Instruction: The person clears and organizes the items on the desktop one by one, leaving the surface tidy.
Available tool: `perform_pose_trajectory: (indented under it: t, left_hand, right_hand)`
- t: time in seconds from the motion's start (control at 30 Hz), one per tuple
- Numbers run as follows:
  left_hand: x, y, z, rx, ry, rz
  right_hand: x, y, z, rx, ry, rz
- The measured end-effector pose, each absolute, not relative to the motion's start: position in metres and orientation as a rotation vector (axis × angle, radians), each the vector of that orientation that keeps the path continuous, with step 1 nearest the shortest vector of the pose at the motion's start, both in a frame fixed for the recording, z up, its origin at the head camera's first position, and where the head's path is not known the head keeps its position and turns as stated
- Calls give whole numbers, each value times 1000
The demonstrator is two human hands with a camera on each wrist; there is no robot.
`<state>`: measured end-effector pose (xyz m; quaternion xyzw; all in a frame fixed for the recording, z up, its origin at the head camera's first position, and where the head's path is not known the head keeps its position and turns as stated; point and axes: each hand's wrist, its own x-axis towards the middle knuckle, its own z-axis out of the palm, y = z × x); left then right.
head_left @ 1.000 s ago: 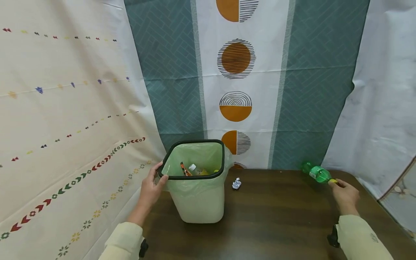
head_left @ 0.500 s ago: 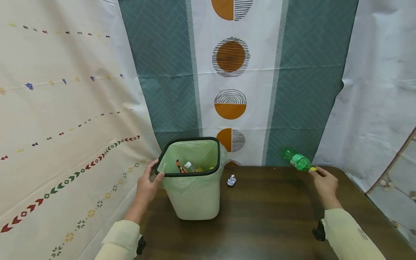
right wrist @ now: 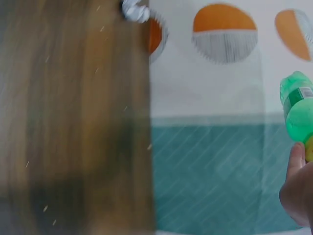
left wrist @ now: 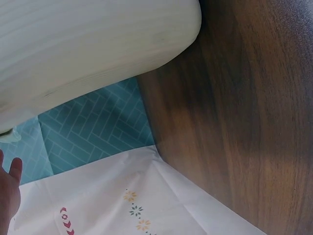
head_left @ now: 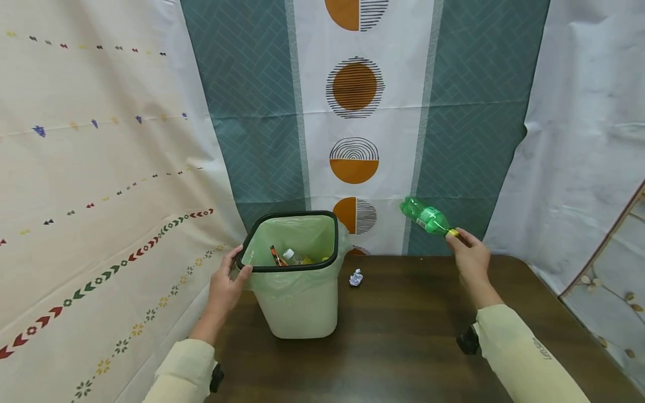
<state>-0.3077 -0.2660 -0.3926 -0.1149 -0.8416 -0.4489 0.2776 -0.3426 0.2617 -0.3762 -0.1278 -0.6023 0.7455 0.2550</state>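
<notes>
My right hand pinches a green plastic bottle by its yellow cap, the bottle raised above the table and tilted with its base up to the left. In the right wrist view, the same bottle shows at the right edge, with a finger at the cap. My left hand holds the near left corner of a pale green trash bin, thumb at its black rim and fingers along the side. A clear liner bag folds over the rim. Inside lie an orange wrapper and a white-capped bottle.
A crumpled paper ball lies on the dark wooden table, right of the bin. Patterned cloth hangs behind the table's back edge, and a cream embroidered cloth lines the left side.
My right hand has lifted the green bottle and carried it leftward from the table's back right. The left hand stays on the bin. The head view has shifted slightly.
</notes>
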Motion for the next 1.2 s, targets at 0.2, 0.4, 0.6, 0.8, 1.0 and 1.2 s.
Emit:
perform_pose_trajectory:
  t: [0.2, 0.4, 0.6, 0.8, 1.0, 1.2]
  left_hand:
    - [-308, -266, -394, -291, -2268, -1202]
    - [-307, -267, -394, -282, -2272, -1210]
    - [-308, -267, -393, -286, -2268, -1210]
    - [-310, -266, -393, -293, -2268, -1210]
    - [-311, -267, -395, -292, -2270, -1205]
    - [-311, -268, -396, -312, -2268, -1215]
  right_hand:
    - [-343, 230, -355, -244, -1615, 2048]
    - [-339, 194, -329, -140, -1690, 2023]
    - [-336, 164, -312, -15, -1741, 2011]
    - [-335, 135, -303, 71, -1768, 2030]
    - [-333, 106, -299, 121, -1829, 2037]
    - [-333, 84, -299, 134, -1874, 2020]
